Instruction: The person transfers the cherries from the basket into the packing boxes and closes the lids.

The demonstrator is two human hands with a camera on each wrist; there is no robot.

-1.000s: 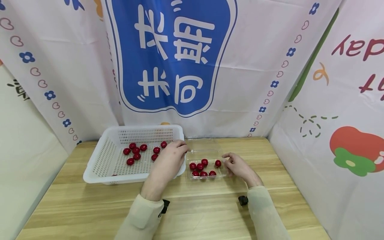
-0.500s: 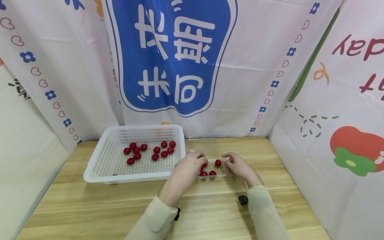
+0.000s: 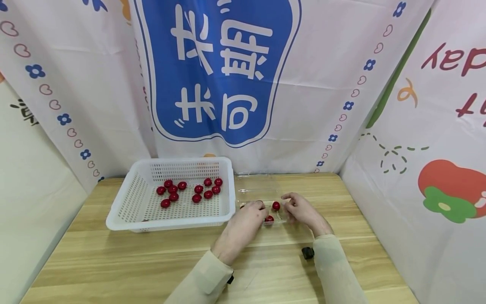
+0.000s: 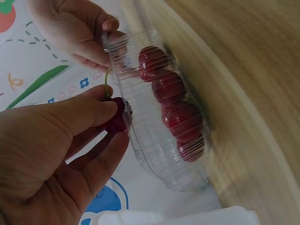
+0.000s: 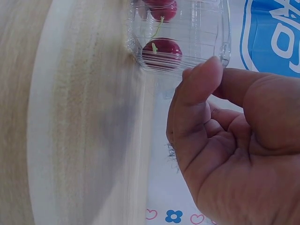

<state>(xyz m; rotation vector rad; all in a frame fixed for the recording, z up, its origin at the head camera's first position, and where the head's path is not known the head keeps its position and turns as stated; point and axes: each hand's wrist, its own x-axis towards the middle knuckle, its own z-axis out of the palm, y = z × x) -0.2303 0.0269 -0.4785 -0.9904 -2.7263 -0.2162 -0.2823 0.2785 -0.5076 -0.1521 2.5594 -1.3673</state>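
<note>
Thumb and fingertips of the left hand (image 3: pixel 247 217) pinch a dark red cherry (image 4: pixel 118 117), its thin green stem (image 4: pixel 107 79) rising past the fingers. The cherry is right at the rim of a clear plastic box (image 4: pixel 146 161); whether it is inside the rim, I cannot tell. More red cherries (image 4: pixel 169 88) lie in the box under the left hand, which partly hides them in the head view; two show just to its right there. The box's clear flap (image 3: pixel 256 182) lies open beyond the left hand.

To the right of the left hand and near it, the right hand (image 3: pixel 305 212) touches the far end of the box. Its fingers are bent, with thumb and fingertip close together at the box's edge; I cannot tell whether the rim is caught between them.

A white perforated basket (image 3: pixel 171 223) stands to the left of the left hand, just beside the box, with other cherries (image 3: pixel 173 189) on its floor in two loose groups. The wooden table (image 3: pixel 133 270) stretches beneath both hands, and a white printed cloth (image 3: pixel 319 80) hangs beyond them.
</note>
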